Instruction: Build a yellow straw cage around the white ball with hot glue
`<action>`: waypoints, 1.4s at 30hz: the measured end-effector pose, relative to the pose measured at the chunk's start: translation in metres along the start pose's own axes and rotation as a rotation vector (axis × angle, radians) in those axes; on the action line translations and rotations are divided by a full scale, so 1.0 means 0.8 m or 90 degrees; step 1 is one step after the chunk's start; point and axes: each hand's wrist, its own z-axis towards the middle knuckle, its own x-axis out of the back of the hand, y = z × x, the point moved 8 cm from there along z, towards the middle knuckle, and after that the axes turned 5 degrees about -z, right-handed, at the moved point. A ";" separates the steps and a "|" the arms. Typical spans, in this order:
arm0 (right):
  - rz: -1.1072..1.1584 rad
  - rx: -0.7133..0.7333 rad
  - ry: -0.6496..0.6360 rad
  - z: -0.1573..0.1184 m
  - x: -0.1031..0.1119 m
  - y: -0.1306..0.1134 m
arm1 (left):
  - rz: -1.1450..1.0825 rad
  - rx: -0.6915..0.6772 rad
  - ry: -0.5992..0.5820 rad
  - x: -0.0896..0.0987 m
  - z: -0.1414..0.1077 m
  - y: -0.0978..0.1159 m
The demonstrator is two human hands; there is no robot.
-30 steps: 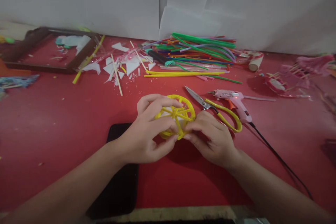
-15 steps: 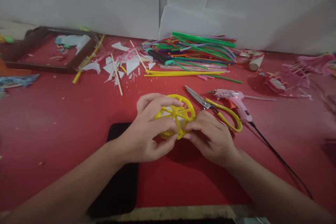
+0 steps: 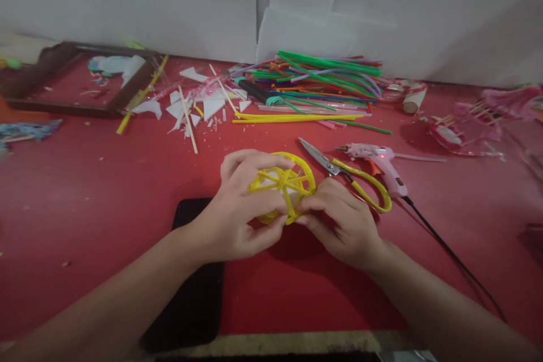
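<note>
A yellow pipe-cleaner wheel (image 3: 282, 181) with spokes and a pale core is held above the red table. My left hand (image 3: 248, 209) wraps its left side, fingers over the top and thumb pinching the lower edge. At the lower right rim, the thumb and forefinger of my right hand (image 3: 343, 223) close on the yellow edge. Part of the wheel is hidden behind the fingers. Scissors with yellow handles (image 3: 360, 181) lie just beyond my right hand. A black phone (image 3: 190, 305) lies partly under my left forearm.
A pink glue gun (image 3: 377, 161), its cord running right, lies beside the scissors. Farther back are bundled coloured pipe cleaners (image 3: 326, 79), yellow pipe cleaners (image 3: 297, 118), white scraps (image 3: 212, 107) and a dark frame (image 3: 63, 107). A pink craft piece (image 3: 479, 121) stands at right.
Almost nothing differs. Both hands keep the same grip on the yellow wheel, which has shifted only very slightly.
</note>
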 end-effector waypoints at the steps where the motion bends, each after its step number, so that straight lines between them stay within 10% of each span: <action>1: 0.002 0.001 0.002 0.000 0.000 0.000 | 0.003 0.001 0.002 0.000 -0.001 -0.001; 42: -0.042 0.002 0.019 0.004 0.005 -0.005 | 0.026 0.012 -0.011 -0.002 -0.001 0.002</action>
